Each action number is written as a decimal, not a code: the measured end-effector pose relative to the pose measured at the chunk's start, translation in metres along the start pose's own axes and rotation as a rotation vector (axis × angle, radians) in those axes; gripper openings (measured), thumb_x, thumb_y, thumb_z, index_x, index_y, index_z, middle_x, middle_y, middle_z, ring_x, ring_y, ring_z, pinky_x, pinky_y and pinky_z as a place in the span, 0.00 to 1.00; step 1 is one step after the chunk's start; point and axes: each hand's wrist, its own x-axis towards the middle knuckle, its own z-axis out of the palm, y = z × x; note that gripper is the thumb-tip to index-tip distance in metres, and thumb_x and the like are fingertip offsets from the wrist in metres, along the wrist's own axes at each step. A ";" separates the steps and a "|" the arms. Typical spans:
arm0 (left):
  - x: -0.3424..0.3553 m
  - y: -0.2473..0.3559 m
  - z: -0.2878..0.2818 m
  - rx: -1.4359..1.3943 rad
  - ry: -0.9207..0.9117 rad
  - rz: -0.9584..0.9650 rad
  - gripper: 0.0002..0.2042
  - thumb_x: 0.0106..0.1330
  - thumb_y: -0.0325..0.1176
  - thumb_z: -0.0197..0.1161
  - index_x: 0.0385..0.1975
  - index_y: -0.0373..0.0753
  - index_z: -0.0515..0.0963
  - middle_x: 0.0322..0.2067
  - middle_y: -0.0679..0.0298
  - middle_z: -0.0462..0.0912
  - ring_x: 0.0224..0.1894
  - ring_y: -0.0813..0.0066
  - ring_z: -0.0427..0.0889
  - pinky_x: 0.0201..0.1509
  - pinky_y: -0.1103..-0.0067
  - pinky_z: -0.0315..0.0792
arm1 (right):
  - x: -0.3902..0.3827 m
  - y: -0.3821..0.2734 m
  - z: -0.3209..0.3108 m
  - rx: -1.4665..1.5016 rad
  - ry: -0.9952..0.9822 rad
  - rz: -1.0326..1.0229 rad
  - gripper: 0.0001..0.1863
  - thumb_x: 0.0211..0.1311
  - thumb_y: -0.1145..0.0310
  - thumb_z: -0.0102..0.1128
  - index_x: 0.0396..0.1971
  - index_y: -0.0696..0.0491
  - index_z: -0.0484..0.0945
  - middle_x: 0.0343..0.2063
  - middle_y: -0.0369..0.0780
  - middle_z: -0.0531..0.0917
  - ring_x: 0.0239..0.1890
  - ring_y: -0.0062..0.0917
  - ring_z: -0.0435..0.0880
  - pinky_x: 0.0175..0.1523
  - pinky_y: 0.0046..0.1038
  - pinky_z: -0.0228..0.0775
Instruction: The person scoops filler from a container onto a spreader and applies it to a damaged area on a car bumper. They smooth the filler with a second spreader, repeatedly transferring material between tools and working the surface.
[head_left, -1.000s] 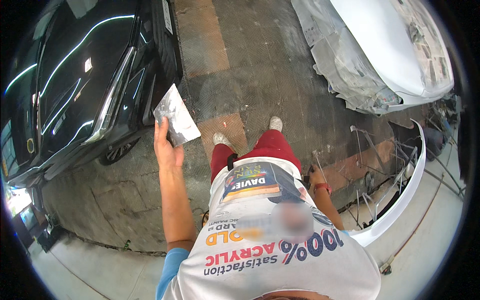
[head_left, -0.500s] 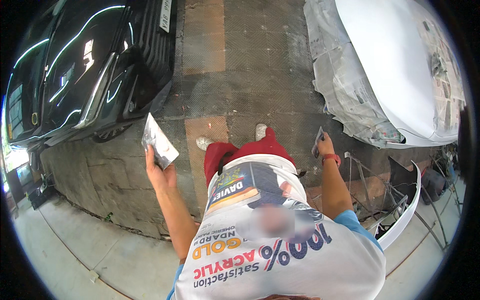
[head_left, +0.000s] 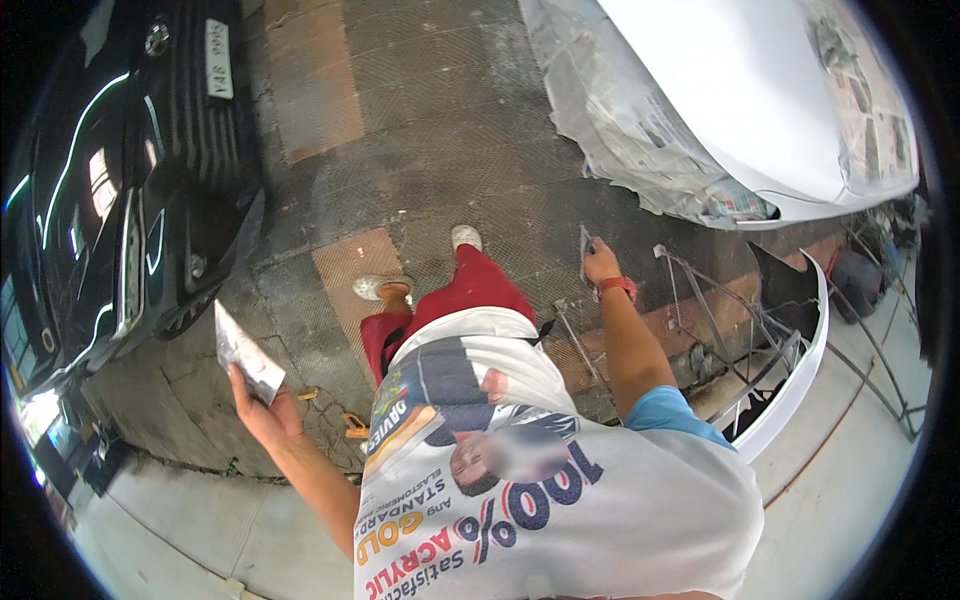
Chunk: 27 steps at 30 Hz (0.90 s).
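Observation:
My left hand [head_left: 268, 415] is closed on the lower edge of a thin flat board [head_left: 243, 355], pale and shiny with grey smears, its exact kind unclear. It is held out at my left side, near the front of the black car. On my right, my right hand [head_left: 602, 264] grips a small, thin, dark grey flat piece [head_left: 584, 246], seen nearly edge-on, so its kind is hard to make out. A red watch [head_left: 617, 288] is on that wrist. The two hands are wide apart, with my body between them.
A black car [head_left: 95, 230] stands at the left. At the upper right is a white car body [head_left: 720, 80], edged with masking paper [head_left: 640, 130]. Nearer on the right, a white bumper-like part [head_left: 800, 385] lies by thin metal stands [head_left: 705, 290]. Tiled floor [head_left: 430, 130] runs between the cars.
My view has turned and shifted, so the cars and floor sit differently. My feet have stepped, one ahead of the other. Both hands keep hold of the same flat pieces.

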 end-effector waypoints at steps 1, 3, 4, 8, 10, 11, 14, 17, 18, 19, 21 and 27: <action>0.001 0.004 0.004 0.012 0.027 0.002 0.19 0.82 0.37 0.68 0.64 0.30 0.82 0.55 0.59 0.90 0.49 0.70 0.90 0.47 0.76 0.83 | -0.002 -0.003 0.001 0.021 -0.008 0.030 0.24 0.70 0.67 0.59 0.64 0.54 0.83 0.57 0.58 0.89 0.64 0.55 0.86 0.67 0.48 0.78; 0.002 0.005 0.011 0.006 0.032 0.003 0.20 0.82 0.38 0.68 0.64 0.30 0.81 0.56 0.59 0.90 0.50 0.71 0.90 0.49 0.76 0.83 | 0.000 0.009 -0.001 0.130 0.035 0.140 0.19 0.70 0.64 0.64 0.56 0.56 0.85 0.53 0.57 0.90 0.60 0.53 0.90 0.64 0.46 0.79; 0.003 0.007 0.005 0.015 0.021 -0.003 0.21 0.82 0.38 0.68 0.65 0.30 0.80 0.57 0.60 0.89 0.52 0.71 0.89 0.51 0.75 0.83 | 0.007 0.011 -0.007 0.176 0.065 0.143 0.20 0.69 0.63 0.66 0.56 0.56 0.85 0.52 0.56 0.91 0.58 0.53 0.90 0.63 0.45 0.80; 0.005 -0.001 0.011 0.006 -0.054 -0.042 0.25 0.83 0.39 0.67 0.71 0.29 0.75 0.65 0.57 0.84 0.63 0.66 0.85 0.66 0.69 0.80 | 0.032 0.024 -0.026 0.429 0.273 0.171 0.20 0.67 0.66 0.72 0.55 0.60 0.84 0.46 0.49 0.92 0.50 0.42 0.92 0.58 0.40 0.81; -0.011 0.007 0.031 0.029 0.002 -0.032 0.26 0.83 0.42 0.67 0.71 0.30 0.76 0.62 0.59 0.85 0.60 0.68 0.86 0.61 0.70 0.82 | 0.036 -0.005 -0.037 0.681 0.290 0.183 0.19 0.69 0.71 0.72 0.57 0.61 0.83 0.47 0.46 0.92 0.51 0.36 0.91 0.57 0.39 0.82; -0.011 0.006 0.029 0.008 -0.029 -0.046 0.26 0.83 0.42 0.67 0.72 0.31 0.75 0.63 0.59 0.85 0.61 0.67 0.85 0.63 0.69 0.81 | 0.040 -0.021 -0.046 0.856 0.284 0.197 0.20 0.70 0.74 0.72 0.59 0.60 0.82 0.50 0.44 0.91 0.51 0.34 0.91 0.58 0.38 0.82; -0.010 -0.002 0.037 -0.060 -0.195 -0.086 0.26 0.85 0.45 0.64 0.74 0.35 0.74 0.65 0.61 0.85 0.64 0.66 0.84 0.70 0.65 0.78 | 0.052 -0.081 -0.077 1.276 0.122 0.081 0.24 0.71 0.78 0.73 0.65 0.57 0.78 0.56 0.42 0.89 0.54 0.32 0.90 0.61 0.40 0.82; -0.012 -0.012 0.045 -0.042 -0.285 -0.103 0.26 0.85 0.47 0.62 0.76 0.40 0.72 0.67 0.62 0.84 0.68 0.66 0.83 0.74 0.64 0.76 | 0.010 -0.217 -0.110 1.325 -0.302 -0.079 0.25 0.72 0.77 0.73 0.66 0.56 0.78 0.56 0.40 0.89 0.55 0.30 0.90 0.64 0.38 0.82; -0.012 -0.014 0.051 -0.017 -0.336 -0.131 0.27 0.85 0.49 0.63 0.76 0.42 0.71 0.69 0.63 0.83 0.69 0.66 0.82 0.76 0.63 0.76 | -0.006 -0.258 -0.114 1.325 -0.456 -0.193 0.26 0.72 0.77 0.73 0.67 0.56 0.77 0.57 0.40 0.89 0.56 0.29 0.90 0.65 0.37 0.82; -0.007 -0.018 0.050 -0.038 -0.389 -0.168 0.27 0.85 0.47 0.63 0.77 0.42 0.70 0.68 0.63 0.83 0.68 0.67 0.83 0.74 0.63 0.78 | -0.024 -0.297 -0.115 1.320 -0.607 -0.302 0.27 0.72 0.77 0.73 0.68 0.56 0.76 0.57 0.39 0.88 0.57 0.28 0.89 0.66 0.35 0.81; -0.011 -0.020 0.056 -0.024 -0.476 -0.206 0.27 0.85 0.43 0.64 0.77 0.42 0.69 0.66 0.62 0.84 0.65 0.67 0.85 0.70 0.64 0.81 | -0.073 -0.373 -0.118 1.305 -1.004 -0.433 0.31 0.71 0.76 0.76 0.70 0.56 0.74 0.58 0.40 0.88 0.59 0.25 0.88 0.67 0.30 0.80; -0.029 -0.001 0.065 -0.050 -0.686 -0.183 0.31 0.81 0.32 0.66 0.81 0.41 0.65 0.66 0.58 0.85 0.64 0.66 0.88 0.68 0.68 0.83 | -0.157 -0.477 -0.086 0.840 -1.437 -0.642 0.31 0.70 0.75 0.76 0.70 0.59 0.74 0.55 0.37 0.89 0.55 0.21 0.89 0.65 0.29 0.80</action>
